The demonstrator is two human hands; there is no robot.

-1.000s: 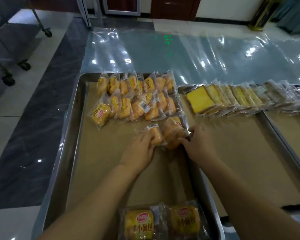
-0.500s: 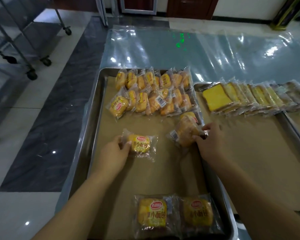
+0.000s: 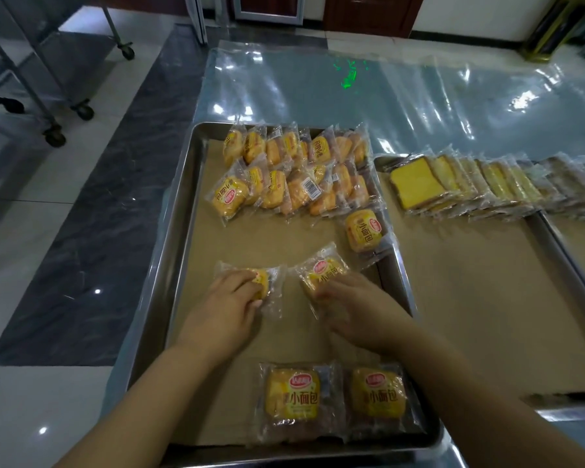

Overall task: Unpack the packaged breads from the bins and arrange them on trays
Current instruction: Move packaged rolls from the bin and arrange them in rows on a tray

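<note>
Dragged off the rt rim toward mid-tray since half a sec ago: right-hand bun pkt (image 3: 325,270), now just beside left-hand bun pkt (image 3: 269,287), with a narrow strip of brown paper liner (image 3: 267,238) between. Left behind near that rim, label up: lone bun pkt (image 3: 363,231), earlier bunched under the same hand. Roughly unmoved: left-hand bun pkt, on the liner, left of centre.

Gripped by left hand (image 3: 227,298), fingers curled over the bun's near half, thumb hidden. Covered at its near end by right hand (image 3: 355,309), fingertips motion-blurred. Pinching or pressing flat: cannot tell.

Reads as the start of a third row: both pkts brought level, probably for squaring up below the two packed rows (image 3: 294,170) at the far end, overlapped like shingles. Waiting at the near edge: two more bun pkts (image 3: 291,395), flat, label up, side by side. Most of steel tray (image 3: 176,231) unfilled, so task judged early-to-mid for this tray.

Next door on the rt: second tray (image 3: 564,249) w/ sliced cake pkts (image 3: 416,179) leaning in a row along its far end. Beneath both: clear plastic sheet (image 3: 385,96) over the table. Off left, on tiled floor: wheeled racks (image 3: 48,96). No bins in view.
</note>
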